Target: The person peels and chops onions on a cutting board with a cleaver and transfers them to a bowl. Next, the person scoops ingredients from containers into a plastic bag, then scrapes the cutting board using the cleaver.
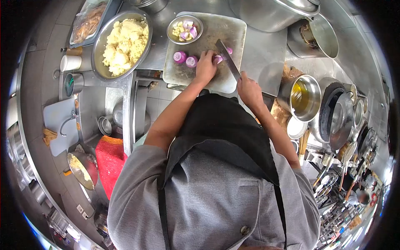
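Observation:
My right hand (249, 88) is closed around the handle of a kitchen knife (228, 59), whose blade slants up and left over the cutting board (233, 79). My left hand (206, 67) lies on the board with fingers bent against a cut piece of red onion (218, 59), left of the blade. Another onion piece (229, 50) shows just right of the blade. To the left of my left hand sit two peeled red onions (186, 59). A small metal bowl (170, 35) at the board's top left holds purple onion pieces and pale yellow chopped bits.
A large metal bowl (96, 62) of pale yellow mash stands left of the board. Big pots (266, 16) are at the back right. A pot (318, 98) with yellow liquid and several pans are on the right. A sink (89, 100) and red cloth (110, 162) lie left.

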